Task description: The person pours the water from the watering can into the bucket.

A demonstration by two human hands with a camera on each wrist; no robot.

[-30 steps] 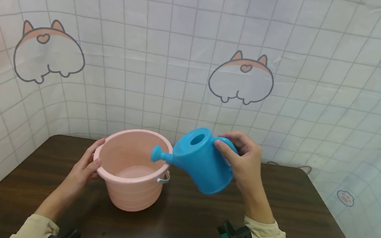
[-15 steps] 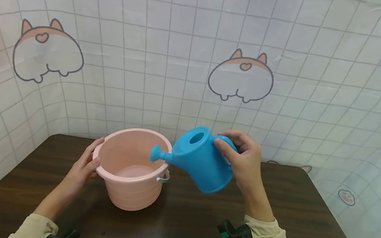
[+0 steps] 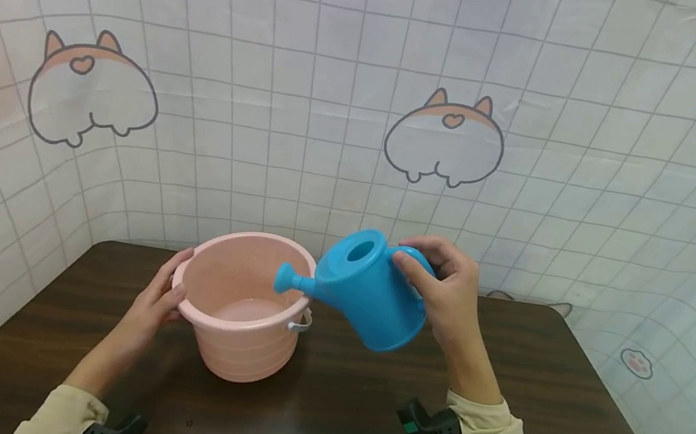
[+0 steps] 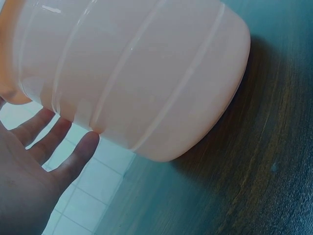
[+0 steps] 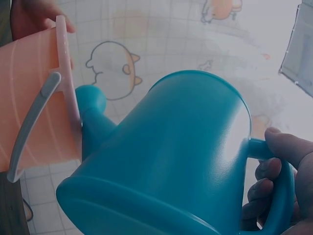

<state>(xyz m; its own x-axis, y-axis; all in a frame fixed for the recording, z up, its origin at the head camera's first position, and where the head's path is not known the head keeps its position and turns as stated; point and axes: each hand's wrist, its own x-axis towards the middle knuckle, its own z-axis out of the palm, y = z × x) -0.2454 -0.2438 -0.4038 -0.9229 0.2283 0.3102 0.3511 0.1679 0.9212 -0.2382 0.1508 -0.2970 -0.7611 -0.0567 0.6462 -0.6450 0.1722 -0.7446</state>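
Note:
A pink bucket (image 3: 241,352) stands on the dark wooden table, its mouth leaning towards me. My left hand (image 3: 153,304) holds it at the left side, thumb at the rim; in the left wrist view several fingertips (image 4: 90,139) touch the ribbed outer wall. My right hand (image 3: 449,286) grips the handle of a blue watering can (image 3: 369,296), fingers curled round it. The can hangs above the table, tilted left. Its spout head (image 3: 286,278) reaches over the bucket's right rim, and no water shows coming out. The inside of the can is mostly hidden.
The grey bucket handle (image 5: 34,125) hangs down on the side facing the can. Behind the table (image 3: 344,414) rises a white grid-patterned cloth (image 3: 256,104) with cartoon animals. Dark bands (image 3: 431,424) sit on both wrists.

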